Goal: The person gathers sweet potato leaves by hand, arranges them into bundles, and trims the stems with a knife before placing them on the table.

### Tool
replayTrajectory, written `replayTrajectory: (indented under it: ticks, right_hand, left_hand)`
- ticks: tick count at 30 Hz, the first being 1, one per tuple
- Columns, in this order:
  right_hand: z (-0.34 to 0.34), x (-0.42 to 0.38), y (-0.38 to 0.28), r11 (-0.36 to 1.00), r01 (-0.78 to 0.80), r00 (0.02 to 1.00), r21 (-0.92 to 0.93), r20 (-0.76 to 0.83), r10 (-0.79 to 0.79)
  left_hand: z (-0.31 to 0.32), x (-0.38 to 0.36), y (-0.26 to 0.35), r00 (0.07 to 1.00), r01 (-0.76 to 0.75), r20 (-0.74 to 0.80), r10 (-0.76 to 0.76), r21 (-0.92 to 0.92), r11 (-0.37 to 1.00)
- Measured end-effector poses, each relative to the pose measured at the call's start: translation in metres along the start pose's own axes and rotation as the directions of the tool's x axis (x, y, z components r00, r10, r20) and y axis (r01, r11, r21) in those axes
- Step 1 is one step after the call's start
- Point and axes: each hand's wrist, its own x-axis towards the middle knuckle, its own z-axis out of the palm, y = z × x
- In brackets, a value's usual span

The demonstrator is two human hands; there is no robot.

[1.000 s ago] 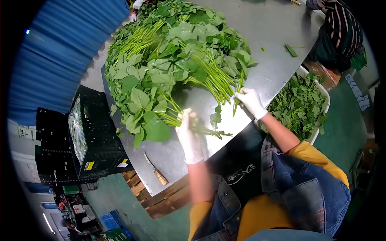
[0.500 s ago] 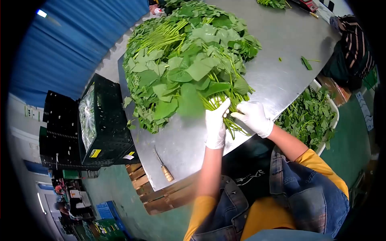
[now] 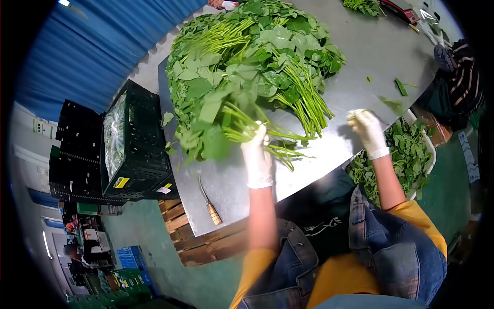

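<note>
My left hand (image 3: 257, 157), in a white glove, is closed around the stems of a small bunch of leafy greens (image 3: 236, 121). The bunch is tilted, with leaves to the left and cut stem ends to the right. My right hand (image 3: 368, 131), also gloved, is above the table's near edge with its fingers curled together. A blurred green leaf (image 3: 393, 105) trails beside it, its thin stem running toward my fingers. Behind both hands lies a large heap of leafy greens (image 3: 309, 41), with a row of stems pointing toward me.
A curved knife (image 3: 212, 211) with a wooden handle lies on the metal table (image 3: 360, 62). Below the right edge stands a white bin (image 3: 431, 154) of loose greens. Dark crates (image 3: 139, 139) stand at left. Far right are a scale (image 3: 401, 9) and striped cloth (image 3: 463, 67).
My left hand has moved left and lifted its bunch off the heap, uncovering stems beneath. My right hand has left the bunch and moved right and upward, with a leaf beside it.
</note>
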Motion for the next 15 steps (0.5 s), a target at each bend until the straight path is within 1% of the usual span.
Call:
replayTrajectory:
  ticks: [1,2,3,5,6,7,8,9,11,12,14,15]
  right_hand:
    - [0.015,-0.004,0.001,0.981,-0.05,0.976,-0.19,0.199,0.089]
    - [0.035,-0.006,0.001,0.959,-0.122,0.931,-0.254,0.306,0.2]
    - [0.052,-0.008,0.001,0.928,-0.182,0.863,-0.325,0.4,0.309]
    - [0.066,0.0,0.025,0.92,-0.244,0.763,-0.305,0.525,0.377]
    - [0.073,0.003,0.031,0.921,-0.245,0.762,-0.302,0.527,0.376]
    - [0.081,0.008,0.035,0.939,-0.238,0.755,-0.249,0.561,0.34]
    - [0.088,0.009,0.037,0.953,-0.232,0.747,-0.194,0.592,0.303]
    - [0.095,0.008,0.038,0.953,-0.232,0.746,-0.193,0.594,0.301]
    - [0.105,0.005,0.038,0.939,-0.344,0.768,-0.011,0.572,0.288]
    - [0.108,0.003,0.043,0.897,-0.438,0.749,0.064,0.578,0.325]
    - [0.105,0.001,0.043,0.895,-0.439,0.79,0.08,0.509,0.342]
    - [0.104,-0.003,0.035,0.897,-0.435,0.81,0.081,0.47,0.351]
  left_hand:
    - [0.002,-0.002,-0.002,0.999,0.028,0.044,-0.03,0.034,0.999]
    - [0.001,-0.003,-0.009,0.989,0.077,0.132,-0.072,-0.03,0.997]
    - [0.001,-0.002,-0.017,0.981,0.123,0.152,-0.122,-0.003,0.992]
    - [0.0,-0.003,-0.033,0.971,0.143,0.187,-0.15,0.052,0.988]
    - [0.006,-0.012,-0.026,0.966,0.164,0.188,-0.178,0.087,0.983]
    - [0.015,-0.023,-0.016,0.961,0.183,0.187,-0.204,0.121,0.976]
    - [0.018,-0.028,-0.013,0.96,0.158,0.205,-0.192,0.17,0.973]
    - [0.028,-0.035,-0.003,0.958,0.138,0.214,-0.189,0.232,0.963]
    - [0.014,-0.028,-0.02,0.964,0.036,0.238,-0.117,0.322,0.946]
    - [0.019,-0.031,-0.024,0.964,0.033,0.24,-0.115,0.321,0.946]
    - [0.03,-0.037,-0.03,0.984,0.071,0.156,-0.088,0.107,0.992]
    - [0.028,-0.035,-0.032,0.983,0.072,0.16,-0.089,0.107,0.992]
